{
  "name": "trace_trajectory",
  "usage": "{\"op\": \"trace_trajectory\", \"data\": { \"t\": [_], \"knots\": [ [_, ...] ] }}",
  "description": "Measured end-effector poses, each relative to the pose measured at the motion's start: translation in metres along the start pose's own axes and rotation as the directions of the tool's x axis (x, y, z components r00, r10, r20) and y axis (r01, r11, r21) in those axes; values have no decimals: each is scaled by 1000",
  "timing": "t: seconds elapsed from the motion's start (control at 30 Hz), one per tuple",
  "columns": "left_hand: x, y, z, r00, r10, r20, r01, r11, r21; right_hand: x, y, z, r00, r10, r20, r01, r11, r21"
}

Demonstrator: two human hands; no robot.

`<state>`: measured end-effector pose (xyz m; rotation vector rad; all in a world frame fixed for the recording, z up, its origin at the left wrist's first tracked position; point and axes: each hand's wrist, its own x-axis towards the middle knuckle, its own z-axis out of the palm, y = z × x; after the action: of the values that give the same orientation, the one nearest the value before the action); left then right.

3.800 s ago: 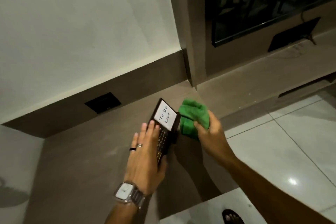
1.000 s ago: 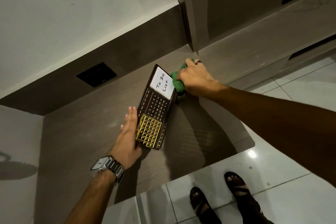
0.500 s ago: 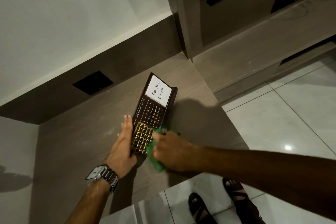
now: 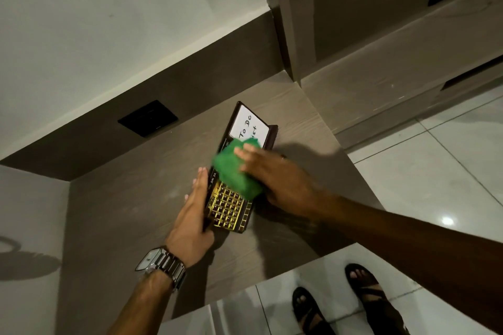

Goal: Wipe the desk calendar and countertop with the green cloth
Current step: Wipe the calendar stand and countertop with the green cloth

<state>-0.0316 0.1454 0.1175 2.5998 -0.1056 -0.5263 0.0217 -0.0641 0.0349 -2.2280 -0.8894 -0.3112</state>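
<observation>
Brown wood-grain laminate makes up the countertop, which ends in a back upstand on the far side and a straight front edge above pale floor tiles. The desk calendar lies flat near the middle of the right half, its long side running from the front edge toward the back-right corner, with bare surface open to its left and a narrower strip to its right. A white "To Do List" card fills its far end. The left hand lies flat and open along the calendar's left edge, fingers straight, thumb side touching the frame. The right hand presses the bunched green cloth onto the calendar's middle, fingers spread over the cloth rather than curled round it; the cloth is blurred. A black wall socket sits in the upstand.
</observation>
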Motion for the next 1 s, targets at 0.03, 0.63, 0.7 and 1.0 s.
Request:
{"op": "trace_trajectory", "data": {
  "t": [0.03,0.63,0.7,1.0],
  "knots": [
    [0,-1,1,1000,2,5,-2,1000,-10,-6,4,12,992,-76,97,82,995,-60],
    [2,-2,-1,995,89,37,-91,995,43,-26,22,46,972,-197,131,217,961,-170],
    [2,-2,-1,996,80,40,-83,995,54,-6,16,44,963,-250,99,263,950,-167],
    [3,-3,1,998,63,26,-64,997,53,-5,26,26,966,-233,115,252,948,-196]
  ]
}}
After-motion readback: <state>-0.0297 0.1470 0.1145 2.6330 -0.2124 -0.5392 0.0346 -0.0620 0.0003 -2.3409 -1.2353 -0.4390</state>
